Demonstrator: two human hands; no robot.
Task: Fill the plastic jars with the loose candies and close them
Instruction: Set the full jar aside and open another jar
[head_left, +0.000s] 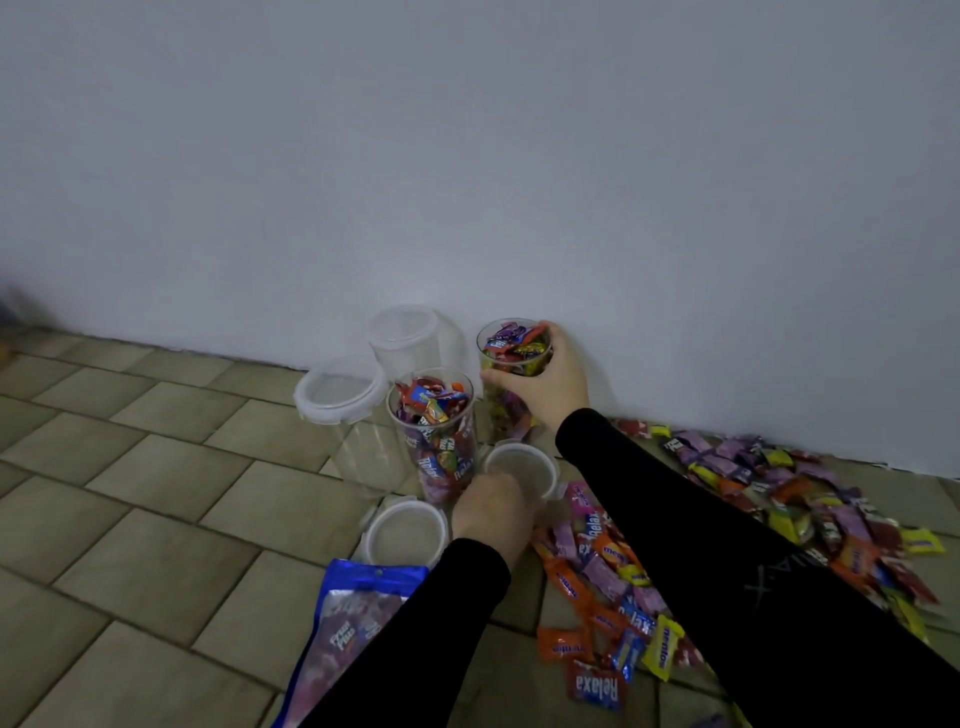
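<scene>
Two clear jars full of wrapped candies stand open on the tiled floor by the wall. My right hand (540, 387) is wrapped around the far full jar (511, 345). The near full jar (435, 431) stands just left of it. My left hand (491, 512) rests on a loose white lid (522, 465) lying on the floor; I cannot tell whether the fingers grip it. A second loose lid (405, 532) lies to its left. Two empty jars with lids on, one at the left (343, 400) and one further back (408, 335), stand behind. Loose candies (613, 577) spread to the right.
A blue candy bag (345, 623) lies on the floor near my left sleeve. More candies (769, 478) are scattered along the white wall (519, 156) to the right. Open tiled floor (130, 493) lies to the left.
</scene>
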